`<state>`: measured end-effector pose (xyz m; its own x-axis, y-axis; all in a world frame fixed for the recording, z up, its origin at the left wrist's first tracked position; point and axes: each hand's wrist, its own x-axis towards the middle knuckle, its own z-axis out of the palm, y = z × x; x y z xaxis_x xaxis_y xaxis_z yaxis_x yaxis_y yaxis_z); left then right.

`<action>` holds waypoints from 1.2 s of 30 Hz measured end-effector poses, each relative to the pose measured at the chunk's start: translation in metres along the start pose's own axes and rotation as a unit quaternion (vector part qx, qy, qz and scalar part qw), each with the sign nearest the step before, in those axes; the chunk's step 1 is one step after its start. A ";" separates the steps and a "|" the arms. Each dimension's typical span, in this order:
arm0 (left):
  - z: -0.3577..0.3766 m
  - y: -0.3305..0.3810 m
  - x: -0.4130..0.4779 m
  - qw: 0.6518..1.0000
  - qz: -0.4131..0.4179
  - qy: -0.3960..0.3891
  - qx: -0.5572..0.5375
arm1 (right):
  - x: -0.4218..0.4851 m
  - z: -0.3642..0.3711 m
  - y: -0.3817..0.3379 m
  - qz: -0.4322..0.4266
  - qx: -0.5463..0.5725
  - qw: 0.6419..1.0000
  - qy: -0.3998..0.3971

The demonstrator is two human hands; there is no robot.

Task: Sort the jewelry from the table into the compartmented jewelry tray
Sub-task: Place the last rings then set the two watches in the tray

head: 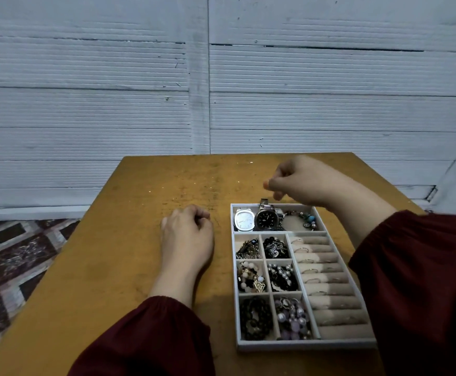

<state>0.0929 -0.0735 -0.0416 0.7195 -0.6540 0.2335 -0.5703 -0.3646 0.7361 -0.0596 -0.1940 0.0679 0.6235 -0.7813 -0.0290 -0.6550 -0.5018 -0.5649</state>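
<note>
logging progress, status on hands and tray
Left hand idle on table. Right hand curled over tray, hold unclear. Compartments filled. Nothing blocking.

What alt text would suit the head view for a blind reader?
A grey compartmented jewelry tray on a yellow-brown wooden table holds watches, beads and rings. The right hand hovers curled near its far end; the left hand rests curled beside it.

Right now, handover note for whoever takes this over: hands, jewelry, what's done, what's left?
Left hand: rests on the table, loosely curled, holds nothing.
Right hand: raised over the tray's far end, fingertips pinched; too small to tell if they hold anything.
Done: watches and bracelet in the far compartment, beads in six small ones, rings on the rolls.
Left: check the right hand; place whatever it holds.
</note>
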 end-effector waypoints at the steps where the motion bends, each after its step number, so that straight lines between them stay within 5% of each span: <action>1: 0.000 0.000 0.000 1.000 0.001 0.001 0.002 | -0.006 0.003 0.004 0.014 0.016 1.000 0.007; 17: 0.003 -0.002 0.000 1.000 0.008 0.006 0.001 | -0.018 0.026 0.026 0.023 0.154 0.987 -0.026; 36: 0.003 -0.003 0.002 1.000 0.018 0.006 0.013 | 0.000 0.021 0.019 0.037 0.193 0.980 -0.026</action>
<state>0.0954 -0.0752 -0.0453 0.7038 -0.6582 0.2673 -0.6057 -0.3592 0.7100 -0.0629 -0.1956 0.0400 0.6077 -0.7854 -0.1177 -0.4948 -0.2585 -0.8297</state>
